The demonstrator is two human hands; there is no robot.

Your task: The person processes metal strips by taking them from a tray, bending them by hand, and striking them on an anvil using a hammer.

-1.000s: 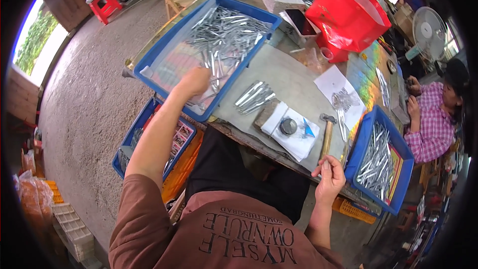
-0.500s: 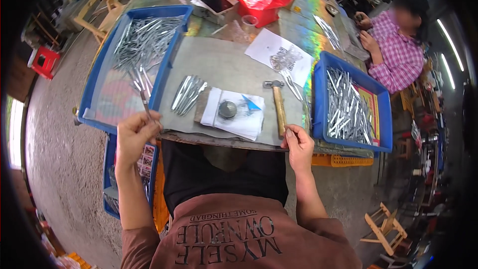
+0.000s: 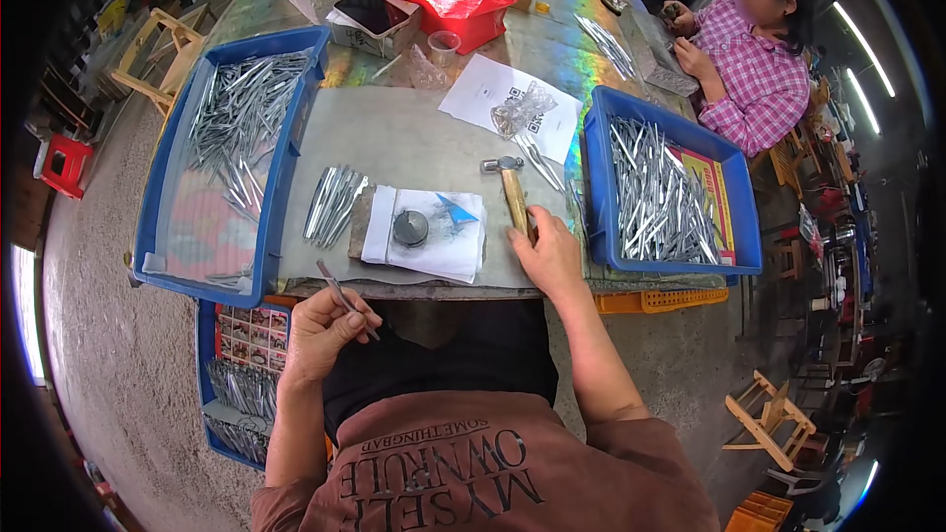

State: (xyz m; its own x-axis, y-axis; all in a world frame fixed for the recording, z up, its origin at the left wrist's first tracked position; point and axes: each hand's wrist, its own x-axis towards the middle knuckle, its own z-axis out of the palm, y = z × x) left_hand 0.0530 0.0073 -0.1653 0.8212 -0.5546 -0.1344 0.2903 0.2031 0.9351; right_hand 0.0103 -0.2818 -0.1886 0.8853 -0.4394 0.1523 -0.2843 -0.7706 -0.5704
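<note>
Left hand [image 3: 320, 330]: fingers pinch one metal strip [image 3: 340, 288]. Right hand [image 3: 548, 254]: grips hammer [image 3: 514, 195]. Advice: seat strip squarely on round anvil [image 3: 411, 228] before striking.

free: bare tabletop [image 3: 414, 138] | blocked: left tray [image 3: 286, 167], right tray [image 3: 596, 187]

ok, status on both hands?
Left hand pinching one thin metal strip near table edge. Right hand gripping wooden-handled hammer. Round grey metal block on white cloth between them, uncovered.

Single head-worn fisheye view, looking steeply down, close over workbench [image 3: 414, 138]
</note>
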